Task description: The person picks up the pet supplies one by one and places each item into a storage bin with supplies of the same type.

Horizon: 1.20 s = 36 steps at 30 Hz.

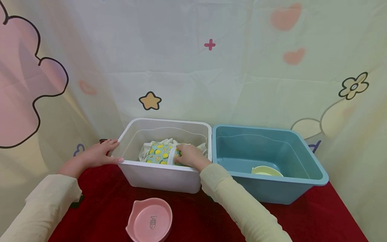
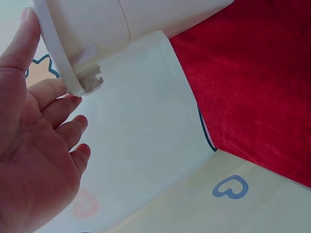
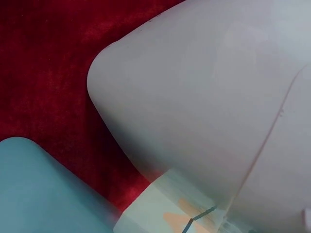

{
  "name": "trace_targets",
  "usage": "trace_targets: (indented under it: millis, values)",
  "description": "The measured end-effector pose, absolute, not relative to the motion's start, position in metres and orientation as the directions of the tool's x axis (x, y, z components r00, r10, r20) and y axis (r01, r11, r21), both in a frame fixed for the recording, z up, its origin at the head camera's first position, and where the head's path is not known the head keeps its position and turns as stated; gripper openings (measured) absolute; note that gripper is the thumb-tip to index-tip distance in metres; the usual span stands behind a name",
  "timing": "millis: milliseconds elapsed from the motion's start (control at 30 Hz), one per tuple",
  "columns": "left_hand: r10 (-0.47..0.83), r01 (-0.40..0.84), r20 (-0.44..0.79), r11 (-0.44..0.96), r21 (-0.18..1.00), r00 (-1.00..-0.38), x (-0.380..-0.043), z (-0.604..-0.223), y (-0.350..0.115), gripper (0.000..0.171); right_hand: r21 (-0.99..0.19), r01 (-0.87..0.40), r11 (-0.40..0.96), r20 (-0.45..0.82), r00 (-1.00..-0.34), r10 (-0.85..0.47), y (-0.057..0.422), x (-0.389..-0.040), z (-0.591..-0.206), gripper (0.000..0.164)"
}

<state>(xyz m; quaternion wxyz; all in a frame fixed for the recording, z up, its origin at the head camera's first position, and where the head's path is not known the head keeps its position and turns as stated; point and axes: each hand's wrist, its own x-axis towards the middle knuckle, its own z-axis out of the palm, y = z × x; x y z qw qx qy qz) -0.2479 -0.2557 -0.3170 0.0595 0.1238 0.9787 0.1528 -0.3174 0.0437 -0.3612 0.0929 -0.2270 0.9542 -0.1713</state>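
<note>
In the head view my right hand (image 1: 191,155) reaches over the front of a white bin (image 1: 160,181). Its fingers curl at a lemon-print cloth (image 1: 158,154) with a white band, which lies folded on pale fabric (image 1: 145,151); the fingertips are partly hidden. My left hand (image 1: 98,154) rests at the bin's left front corner, thumb on the front rim and fingers along the left rim. The left wrist view shows this hand (image 2: 41,126) with loosely extended fingers touching the rim. The right wrist view holds no hand, only the white bin's outer wall (image 3: 194,97).
Right beside the white bin stands a blue bin (image 1: 260,188) with a pale yellow bowl (image 1: 266,170) inside. A pink cat-eared bowl (image 1: 152,220) with a fishbone print sits in front on the red cloth (image 1: 99,201). A printed curtain (image 1: 181,67) hangs close behind.
</note>
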Motion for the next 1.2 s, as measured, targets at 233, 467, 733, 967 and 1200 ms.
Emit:
trace_targets:
  millis: [233,467,733,967,1200]
  values:
    - [0.271,0.239,-0.072,0.924,0.299,-0.960,-0.249,-0.317,-0.255,0.086,-0.364,-0.411,0.836,-0.102,-0.875,-0.474,0.046,-0.317,-0.359,0.062]
    - [0.261,0.227,-0.083,0.929,0.294,-0.962,-0.249,-0.316,-0.256,0.088,-0.309,-0.438,0.844,-0.109,-0.866,-0.489,0.047,-0.315,-0.356,0.063]
    - [0.263,0.228,-0.082,0.927,0.298,-0.961,-0.249,-0.316,-0.256,0.088,-0.269,-0.483,0.833,-0.088,-0.849,-0.521,0.051,-0.310,-0.350,0.059]
    - [0.268,0.234,-0.076,0.925,0.300,-0.960,-0.248,-0.316,-0.255,0.087,-0.245,-0.522,0.817,-0.048,-0.835,-0.548,0.055,-0.306,-0.346,0.054]
    - [0.270,0.237,-0.073,0.924,0.300,-0.960,-0.248,-0.315,-0.254,0.087,-0.282,-0.548,0.788,0.000,-0.821,-0.571,0.060,-0.305,-0.344,0.051]
